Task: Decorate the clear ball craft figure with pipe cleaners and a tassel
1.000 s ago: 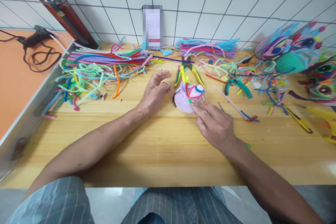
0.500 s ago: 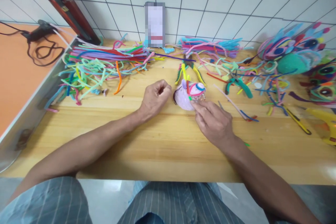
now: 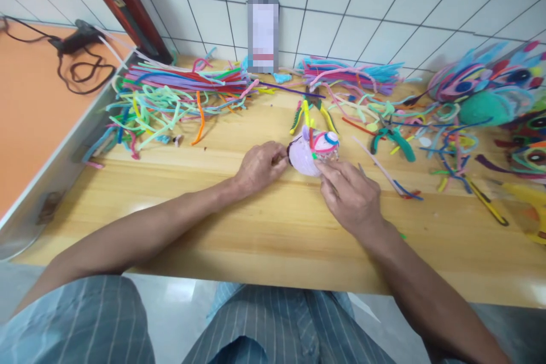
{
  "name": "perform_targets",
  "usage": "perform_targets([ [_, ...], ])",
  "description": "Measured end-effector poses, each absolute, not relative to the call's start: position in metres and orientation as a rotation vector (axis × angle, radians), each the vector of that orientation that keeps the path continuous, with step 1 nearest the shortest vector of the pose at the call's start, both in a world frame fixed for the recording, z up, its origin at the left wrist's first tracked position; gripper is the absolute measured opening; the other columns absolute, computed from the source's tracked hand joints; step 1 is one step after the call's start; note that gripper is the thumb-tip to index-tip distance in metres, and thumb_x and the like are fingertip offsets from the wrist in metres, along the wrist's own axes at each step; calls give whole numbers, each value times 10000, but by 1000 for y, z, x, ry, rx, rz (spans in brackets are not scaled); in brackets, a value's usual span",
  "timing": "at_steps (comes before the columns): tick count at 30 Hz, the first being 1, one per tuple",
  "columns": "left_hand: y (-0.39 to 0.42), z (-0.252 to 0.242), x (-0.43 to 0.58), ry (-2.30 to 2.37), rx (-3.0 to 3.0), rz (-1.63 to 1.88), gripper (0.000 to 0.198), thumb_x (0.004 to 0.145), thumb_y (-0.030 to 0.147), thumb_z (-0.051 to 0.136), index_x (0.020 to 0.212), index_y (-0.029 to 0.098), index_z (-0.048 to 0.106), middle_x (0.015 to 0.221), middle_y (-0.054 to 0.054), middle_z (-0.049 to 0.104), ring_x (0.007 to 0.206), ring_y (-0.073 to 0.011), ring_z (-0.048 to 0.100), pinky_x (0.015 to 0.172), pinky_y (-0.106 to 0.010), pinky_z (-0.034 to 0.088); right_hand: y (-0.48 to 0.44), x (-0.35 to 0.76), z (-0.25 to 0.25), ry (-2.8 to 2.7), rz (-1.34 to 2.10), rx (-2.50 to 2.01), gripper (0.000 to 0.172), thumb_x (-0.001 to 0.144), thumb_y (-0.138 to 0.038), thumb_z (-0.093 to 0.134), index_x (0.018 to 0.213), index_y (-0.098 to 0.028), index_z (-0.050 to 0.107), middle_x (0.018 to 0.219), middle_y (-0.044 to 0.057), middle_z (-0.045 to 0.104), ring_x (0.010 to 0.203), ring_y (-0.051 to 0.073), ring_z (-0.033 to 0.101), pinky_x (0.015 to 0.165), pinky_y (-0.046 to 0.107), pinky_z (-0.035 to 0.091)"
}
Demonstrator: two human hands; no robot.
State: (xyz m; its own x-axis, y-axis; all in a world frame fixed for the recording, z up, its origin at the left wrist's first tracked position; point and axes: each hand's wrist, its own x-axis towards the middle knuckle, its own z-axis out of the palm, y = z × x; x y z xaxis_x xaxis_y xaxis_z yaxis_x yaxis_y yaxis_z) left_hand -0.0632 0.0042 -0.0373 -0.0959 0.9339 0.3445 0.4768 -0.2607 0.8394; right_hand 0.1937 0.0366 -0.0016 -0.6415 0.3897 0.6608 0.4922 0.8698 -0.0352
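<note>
A small lilac figure (image 3: 302,160), seemingly made of pipe cleaners, sits between my hands on the wooden table. It has a pink, white and blue eye shape, red and green bits, and a dark left edge. My right hand (image 3: 353,196) grips its lower right side, index finger against it and the others curled. With fingers pinched together, my left hand (image 3: 262,168) is at the figure's dark left edge; whatever is between the fingertips is hidden. Just behind the figure lie yellow-and-green-handled pliers (image 3: 328,118).
Loose and bundled pipe cleaners (image 3: 183,78) lie at the back left, with another bundle (image 3: 350,75) further right. Teal pliers (image 3: 398,142), a yellow craft knife (image 3: 486,202) and colourful finished figures (image 3: 482,105) are on the right. A phone (image 3: 263,34) leans against the tiled wall.
My left hand has come right and slightly down to the figure's left edge, its fingers pinched there. The right hand stays on the figure. The whole view has shifted slightly.
</note>
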Motion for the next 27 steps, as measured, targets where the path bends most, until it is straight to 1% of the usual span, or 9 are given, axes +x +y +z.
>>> perform_targets([
  [4,8,-19,-98,1507,1617,1513,130,908,126,692,815,217,687,743,15,654,670,-134,571,655,-292,439,37,193,0,-2334,-231,-619,477,965,-6,670,1385,-208,773,1109,74,865,947,195,821,858,295,653],
  [6,8,-4,-117,1534,1486,1719,141,997,223,655,856,230,651,745,27,600,642,-110,500,626,-275,404,36,192,-1,-2330,-247,-632,460,967,-15,676,1370,-210,783,1111,76,869,945,195,825,860,291,657],
  [8,8,6,-126,1505,1229,1915,185,1002,287,684,837,236,618,673,49,532,568,-88,421,561,-255,338,35,192,-2,-2339,-254,-651,464,970,-28,676,1373,-228,791,1117,72,871,970,199,829,878,293,662],
  [10,4,7,-118,1493,1223,1816,182,953,324,726,809,233,661,620,54,545,531,-87,410,526,-244,318,34,191,-3,-2346,-243,-659,471,974,-32,666,1378,-238,794,1122,69,872,988,201,830,890,295,663],
  [12,-2,2,-99,1464,1319,1592,166,799,307,864,757,211,735,647,21,675,582,-119,532,558,-258,403,34,191,-2,-2340,-227,-647,465,978,-25,657,1374,-229,793,1118,72,872,979,198,829,879,293,660],
  [16,-8,-10,-62,1441,1495,1071,173,877,375,765,871,208,812,825,-25,812,732,-185,693,693,-302,508,36,190,0,-2313,-236,-615,428,985,-16,661,1352,-193,790,1099,84,869,942,195,823,848,288,650],
  [18,-7,-10,-54,1481,1471,966,183,895,367,723,854,199,785,808,-15,787,729,-183,678,705,-303,490,37,191,0,-2321,-256,-629,422,992,-26,664,1355,-199,791,1105,81,869,955,196,824,860,289,651],
  [22,-4,-3,-50,1472,1360,877,162,907,303,668,796,190,699,696,35,638,666,-141,546,686,-291,428,39,193,-4,-2359,-258,-675,452,990,-48,665,1383,-232,791,1122,75,866,995,203,824,892,298,657],
  [27,2,20,-93,1654,1412,921,131,898,212,625,788,201,694,755,18,666,751,-168,605,786,-319,518,39,194,-4,-2348,-185,-649,475,998,-32,641,1415,-219,771,1127,82,860,997,204,817,891,313,654],
])
